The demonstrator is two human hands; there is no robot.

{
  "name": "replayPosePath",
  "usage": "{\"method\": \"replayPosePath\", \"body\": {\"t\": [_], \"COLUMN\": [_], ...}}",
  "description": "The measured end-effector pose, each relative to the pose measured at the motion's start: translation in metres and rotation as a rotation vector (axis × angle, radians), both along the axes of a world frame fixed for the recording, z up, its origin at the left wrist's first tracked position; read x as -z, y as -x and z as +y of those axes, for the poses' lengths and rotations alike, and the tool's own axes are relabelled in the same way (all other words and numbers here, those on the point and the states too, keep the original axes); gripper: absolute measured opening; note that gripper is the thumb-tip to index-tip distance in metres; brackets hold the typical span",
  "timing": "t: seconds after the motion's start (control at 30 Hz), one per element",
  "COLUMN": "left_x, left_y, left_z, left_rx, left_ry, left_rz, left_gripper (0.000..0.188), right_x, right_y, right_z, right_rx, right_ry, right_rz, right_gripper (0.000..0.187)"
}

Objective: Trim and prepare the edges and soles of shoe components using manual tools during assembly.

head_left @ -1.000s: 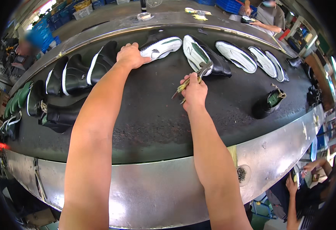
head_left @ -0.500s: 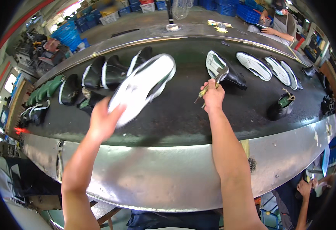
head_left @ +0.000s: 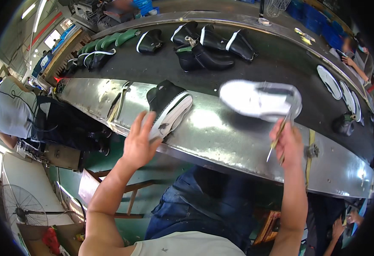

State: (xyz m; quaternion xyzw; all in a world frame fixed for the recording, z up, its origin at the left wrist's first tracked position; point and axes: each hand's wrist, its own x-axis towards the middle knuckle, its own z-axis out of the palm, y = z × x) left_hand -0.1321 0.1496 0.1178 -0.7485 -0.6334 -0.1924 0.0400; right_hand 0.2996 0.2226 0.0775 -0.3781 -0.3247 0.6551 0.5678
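Observation:
A black shoe with a white sole [head_left: 176,112] lies on its side on the metal ledge. My left hand [head_left: 139,143], fingers spread, is at its near end; whether the fingertips still touch it I cannot tell. My right hand [head_left: 288,143] is closed round a pair of pliers [head_left: 281,134] with yellowish handles. The jaws meet the right end of a second shoe with a white sole [head_left: 246,99], which is blurred and held up sole outward over the ledge and belt edge.
Several black boots [head_left: 212,40] and green lasts [head_left: 118,39] stand along the dark belt [head_left: 148,68]. More white-soled shoes [head_left: 330,83] lie at the far right. The metal ledge [head_left: 221,138] runs along the near side. A person [head_left: 14,109] sits at the left; others are at the right.
My left hand has come down and back, and its shoe now lies on the ledge, fingers spread. The pliers have lifted the other shoe off the belt toward me. The view has swung left.

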Motion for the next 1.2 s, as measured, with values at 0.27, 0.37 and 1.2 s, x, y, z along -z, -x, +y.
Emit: {"method": "replayPosePath", "body": {"t": [0.27, 0.37, 1.2], "left_x": [0.022, 0.021, 0.028], "left_y": [0.012, 0.013, 0.018], "left_z": [0.015, 0.021, 0.021], "left_rx": [0.362, 0.380, 0.369], "left_ry": [-0.305, -0.372, -0.425], "left_rz": [0.312, 0.014, 0.054], "left_gripper": [0.016, 0.007, 0.006], "right_x": [0.047, 0.047, 0.115], "right_y": [0.002, 0.006, 0.005], "right_z": [-0.109, -0.112, -0.301], "right_rx": [-0.066, -0.029, -0.217], "right_ry": [0.100, 0.098, 0.366], "right_rz": [-0.035, -0.106, -0.155], "right_gripper": [0.029, 0.030, 0.031]}}
